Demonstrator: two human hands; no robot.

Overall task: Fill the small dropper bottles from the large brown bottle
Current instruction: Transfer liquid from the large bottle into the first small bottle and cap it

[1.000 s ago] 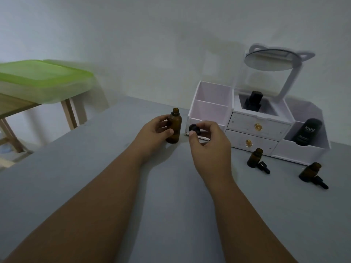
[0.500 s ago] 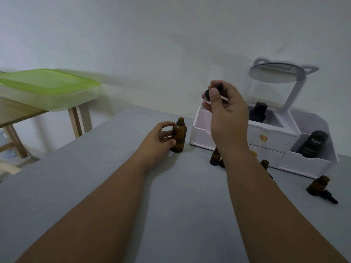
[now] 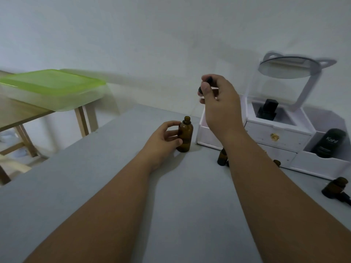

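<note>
The left hand (image 3: 163,138) curls round the large brown bottle (image 3: 185,136), a smooth amber-glass cylinder standing uncapped near the far edge of the matte grey table (image 3: 95,186). Above it, the right hand (image 3: 220,103) pinches a black rubber dropper cap (image 3: 201,89). A small dropper bottle (image 3: 335,187) of the same amber glass sits near the right edge.

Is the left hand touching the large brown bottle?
Touching. Head view: the left hand grips the large brown bottle, thumb on its front.

dim, flat light; soft shadows; motion blur at left; wide-angle edge bending.
</note>
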